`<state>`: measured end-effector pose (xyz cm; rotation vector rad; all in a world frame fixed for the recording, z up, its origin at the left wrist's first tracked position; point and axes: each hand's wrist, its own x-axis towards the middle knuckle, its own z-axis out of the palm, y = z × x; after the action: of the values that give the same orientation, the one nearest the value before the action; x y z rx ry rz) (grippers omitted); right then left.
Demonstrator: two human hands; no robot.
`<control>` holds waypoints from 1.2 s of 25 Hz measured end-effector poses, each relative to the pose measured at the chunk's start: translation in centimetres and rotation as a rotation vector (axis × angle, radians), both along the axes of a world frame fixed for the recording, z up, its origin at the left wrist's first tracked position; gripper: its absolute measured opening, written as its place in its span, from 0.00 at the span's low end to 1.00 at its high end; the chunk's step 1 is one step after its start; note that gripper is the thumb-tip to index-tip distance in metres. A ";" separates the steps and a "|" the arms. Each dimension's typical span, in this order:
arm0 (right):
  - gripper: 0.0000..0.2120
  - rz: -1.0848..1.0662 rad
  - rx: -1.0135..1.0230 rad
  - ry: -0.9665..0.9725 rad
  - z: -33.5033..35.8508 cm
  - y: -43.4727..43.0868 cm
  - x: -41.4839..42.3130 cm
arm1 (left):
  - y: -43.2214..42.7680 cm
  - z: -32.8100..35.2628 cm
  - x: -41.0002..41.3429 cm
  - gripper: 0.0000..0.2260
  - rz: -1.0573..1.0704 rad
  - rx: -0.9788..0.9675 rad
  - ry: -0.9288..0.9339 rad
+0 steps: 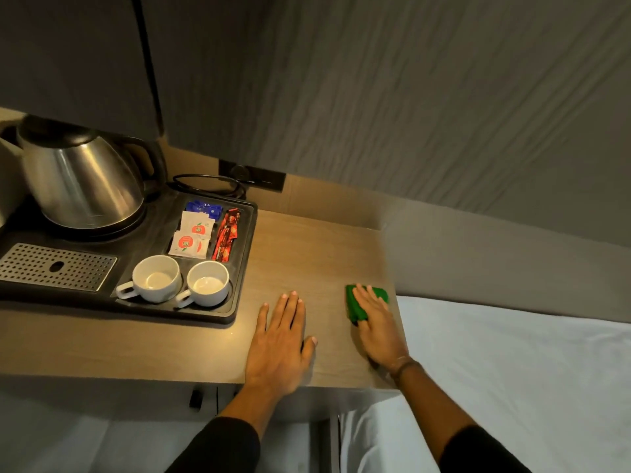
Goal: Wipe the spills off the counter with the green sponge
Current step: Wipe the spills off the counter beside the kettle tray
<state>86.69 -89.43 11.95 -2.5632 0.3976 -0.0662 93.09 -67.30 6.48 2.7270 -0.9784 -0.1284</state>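
Observation:
The green sponge [355,307] lies on the brown wooden counter [307,257] close to its right edge. My right hand [377,324] presses flat on top of the sponge, fingers spread over it and thumb tucked beside it. My left hand [281,339] rests palm down on the counter a little to the left, fingers apart, holding nothing. I cannot make out any spill on the wood in this dim light.
A black tray [244,268] fills the counter's left part, carrying a steel kettle [80,179], two white cups [157,278] [206,283], sachets [194,235] and a drip grille [56,266]. A white bed sheet [512,353] lies beyond the counter's right edge.

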 end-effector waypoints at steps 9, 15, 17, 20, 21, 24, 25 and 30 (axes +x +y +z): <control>0.34 0.055 -0.045 -0.035 -1.0 1.0 -8.2 | 0.1 0.8 0.0 0.33 -0.024 0.022 0.018; 0.33 0.104 -0.005 -0.098 0.6 3.4 -6.6 | 3.4 4.5 -6.0 0.32 0.104 0.002 -0.037; 0.36 0.227 -0.059 -0.140 0.0 6.0 -7.4 | 6.5 4.8 -9.9 0.32 0.194 0.015 -0.071; 0.37 0.609 -0.131 -0.209 0.4 13.3 -12.6 | 13.7 4.8 -20.5 0.32 0.477 0.036 -0.097; 0.37 0.669 -0.145 -0.214 0.1 15.3 -13.6 | 15.9 4.4 -22.8 0.33 0.535 0.052 -0.097; 0.39 0.628 -0.193 -0.252 -0.6 16.9 -14.4 | 18.5 4.6 -25.3 0.36 0.553 0.091 -0.079; 0.39 0.693 -0.186 -0.262 -0.5 19.1 -15.7 | 21.0 4.9 -28.1 0.37 0.612 0.092 -0.046; 0.34 1.075 -0.090 -0.280 -2.2 36.0 -27.4 | 35.0 2.8 -48.1 0.38 1.036 0.187 -0.031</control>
<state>59.28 -53.48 9.79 -2.4629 -1.0979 -0.0439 45.00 -32.31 9.25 3.0197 0.5334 0.0171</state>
